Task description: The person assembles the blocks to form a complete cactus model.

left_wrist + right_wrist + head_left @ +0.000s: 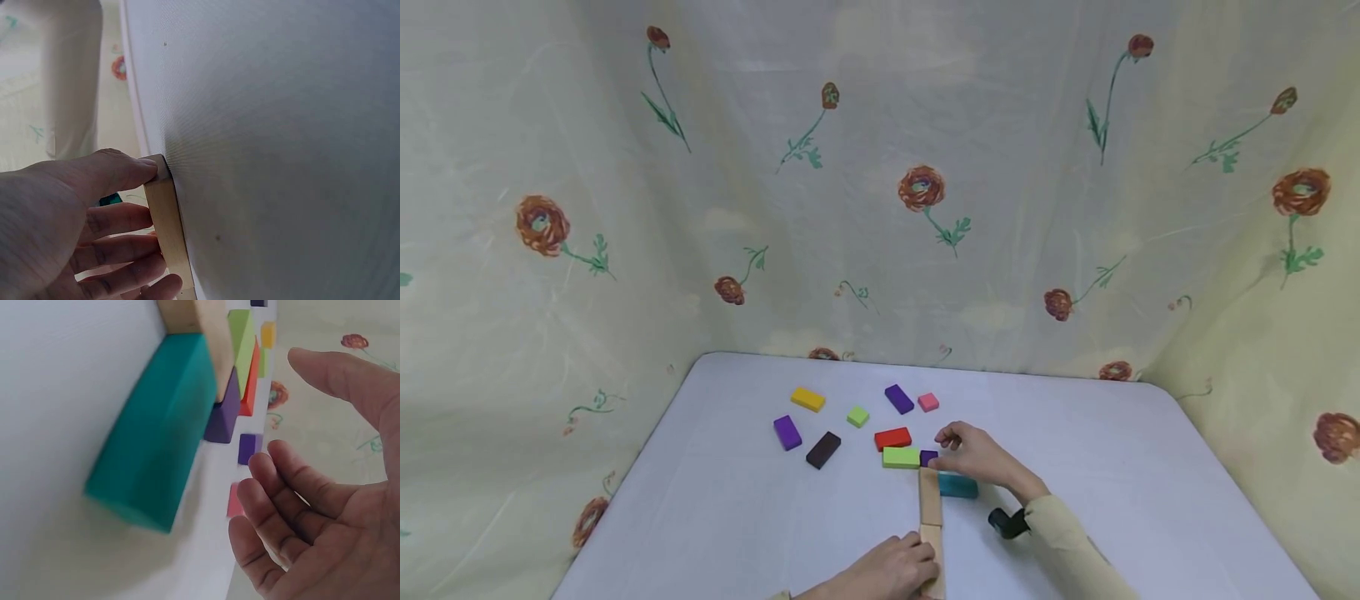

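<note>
Two plain wooden blocks lie end to end in a line towards me in the head view. My left hand (pixel 891 571) holds the nearer wooden block (pixel 167 225), its thumb on the end and its fingers along the side. At the far end of the farther wooden block (pixel 930 496) sits a small dark purple block (pixel 928 458). A lime green block (pixel 901 457) lies to its left, and a teal block (pixel 957 486) sits right of the wood. Just above the purple and teal blocks hovers my right hand (pixel 981 458), fingers loose and nothing in them.
A red block (pixel 892 439) lies just behind the lime one. Farther back are a purple block (pixel 898 399), a pink block (pixel 928 402) and a small green block (pixel 857 417). Yellow (pixel 808 399), purple (pixel 787 433) and black (pixel 823 450) blocks lie to the left.
</note>
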A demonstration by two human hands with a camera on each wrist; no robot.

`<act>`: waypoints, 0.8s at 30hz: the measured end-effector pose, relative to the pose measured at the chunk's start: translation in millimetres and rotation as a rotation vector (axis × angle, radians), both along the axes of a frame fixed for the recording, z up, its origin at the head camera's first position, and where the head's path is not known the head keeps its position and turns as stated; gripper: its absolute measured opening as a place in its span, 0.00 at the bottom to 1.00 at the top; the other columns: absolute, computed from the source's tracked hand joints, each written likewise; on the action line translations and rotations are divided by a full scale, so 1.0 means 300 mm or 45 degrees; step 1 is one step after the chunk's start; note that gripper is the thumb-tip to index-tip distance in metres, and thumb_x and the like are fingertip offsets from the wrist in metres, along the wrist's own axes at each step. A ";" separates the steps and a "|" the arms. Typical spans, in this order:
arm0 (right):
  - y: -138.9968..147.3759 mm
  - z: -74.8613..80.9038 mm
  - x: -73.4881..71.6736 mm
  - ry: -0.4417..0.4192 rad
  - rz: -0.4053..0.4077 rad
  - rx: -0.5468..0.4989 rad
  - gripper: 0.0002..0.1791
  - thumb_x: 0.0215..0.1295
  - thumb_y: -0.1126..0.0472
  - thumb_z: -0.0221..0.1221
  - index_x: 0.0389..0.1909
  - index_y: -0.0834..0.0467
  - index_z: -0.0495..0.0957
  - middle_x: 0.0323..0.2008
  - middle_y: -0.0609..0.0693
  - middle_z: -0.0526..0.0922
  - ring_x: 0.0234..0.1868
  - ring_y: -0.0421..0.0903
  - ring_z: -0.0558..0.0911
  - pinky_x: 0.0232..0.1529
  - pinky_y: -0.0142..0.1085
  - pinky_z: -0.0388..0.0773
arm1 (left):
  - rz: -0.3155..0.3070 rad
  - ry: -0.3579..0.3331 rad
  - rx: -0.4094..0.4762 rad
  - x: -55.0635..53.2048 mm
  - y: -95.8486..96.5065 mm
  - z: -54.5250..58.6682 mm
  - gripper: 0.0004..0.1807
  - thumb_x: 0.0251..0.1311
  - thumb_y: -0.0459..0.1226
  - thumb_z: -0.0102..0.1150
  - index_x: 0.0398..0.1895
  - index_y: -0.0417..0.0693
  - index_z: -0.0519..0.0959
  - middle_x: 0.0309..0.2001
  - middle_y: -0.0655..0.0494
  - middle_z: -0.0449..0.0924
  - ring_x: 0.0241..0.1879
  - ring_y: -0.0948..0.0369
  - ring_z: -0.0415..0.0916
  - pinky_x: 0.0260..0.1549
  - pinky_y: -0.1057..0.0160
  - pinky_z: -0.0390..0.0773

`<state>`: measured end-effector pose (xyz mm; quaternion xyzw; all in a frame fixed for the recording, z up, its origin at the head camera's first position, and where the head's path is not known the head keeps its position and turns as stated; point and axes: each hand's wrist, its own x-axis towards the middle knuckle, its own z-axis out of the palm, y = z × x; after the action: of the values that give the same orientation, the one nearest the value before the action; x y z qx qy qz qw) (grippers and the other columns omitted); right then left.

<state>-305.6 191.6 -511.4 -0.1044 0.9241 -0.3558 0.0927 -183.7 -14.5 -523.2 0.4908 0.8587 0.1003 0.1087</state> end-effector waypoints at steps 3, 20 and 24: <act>-0.019 0.006 -0.012 0.006 0.030 -0.014 0.24 0.52 0.50 0.70 0.47 0.55 0.77 0.41 0.48 0.79 0.42 0.45 0.74 0.43 0.38 0.76 | -0.007 0.008 0.001 -0.001 -0.001 -0.001 0.19 0.62 0.52 0.58 0.50 0.53 0.81 0.43 0.65 0.78 0.37 0.71 0.65 0.37 0.78 0.69; -0.124 -0.005 -0.070 -0.008 0.228 0.011 0.20 0.53 0.57 0.70 0.46 0.57 0.78 0.44 0.49 0.81 0.46 0.47 0.75 0.50 0.42 0.78 | -0.042 0.003 0.025 -0.021 -0.008 -0.039 0.19 0.63 0.53 0.56 0.51 0.55 0.80 0.44 0.65 0.78 0.39 0.70 0.66 0.36 0.77 0.70; -0.134 -0.013 -0.073 0.020 0.282 0.034 0.17 0.54 0.59 0.70 0.43 0.56 0.79 0.43 0.48 0.81 0.45 0.45 0.76 0.51 0.43 0.78 | -0.033 0.018 0.023 -0.006 -0.009 -0.007 0.18 0.63 0.52 0.58 0.50 0.53 0.81 0.43 0.65 0.78 0.37 0.71 0.66 0.36 0.78 0.68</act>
<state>-327.5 151.3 -515.4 -0.2074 0.9123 -0.3302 0.1256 -185.4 -17.1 -525.2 0.5035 0.8520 0.1031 0.0993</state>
